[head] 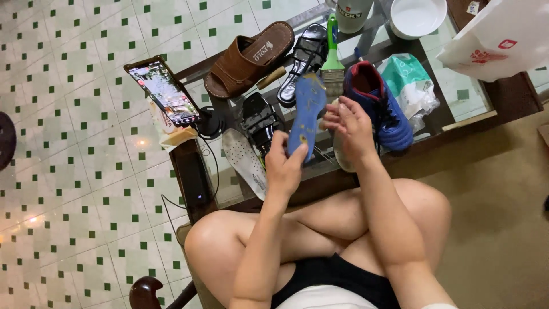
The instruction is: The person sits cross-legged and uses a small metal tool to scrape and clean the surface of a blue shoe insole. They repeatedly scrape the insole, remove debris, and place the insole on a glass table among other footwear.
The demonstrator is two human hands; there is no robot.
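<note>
1. Blue insole (303, 117): held upright between both hands, above the glass table edge (463, 117). Thin, flat, foot-shaped; pale specks across the facing surface. Judged light, soft and bendable, not fragile; likely to flop if taken by one end only.
2. Left hand (284, 166): closed around the lower end of the blue insole, thumb over the front face, fingers behind.
3. Right hand (350, 123): fingers curled at the right edge of the blue insole near mid-length; looks like a light pinch or touch, firmness of grip not clear.
4. Suggested hold, as a judgement: heel end in one palm, second hand steadying a long edge, to keep the sheet from folding.
5. Blue sports shoe (380, 109): just beyond the right hand, on its side on the table.
6. Green-handled brush (332, 54): past the top of the insole.
7. White insole (245, 160): left of the left hand, lying flat.
8. Black glossy sandals (263, 120): beyond the left hand.
9. Brown sandal (249, 57): farther off, beyond and left.
10. Phone (164, 90): well left of the left hand, screen lit, propped on a stand.
</note>
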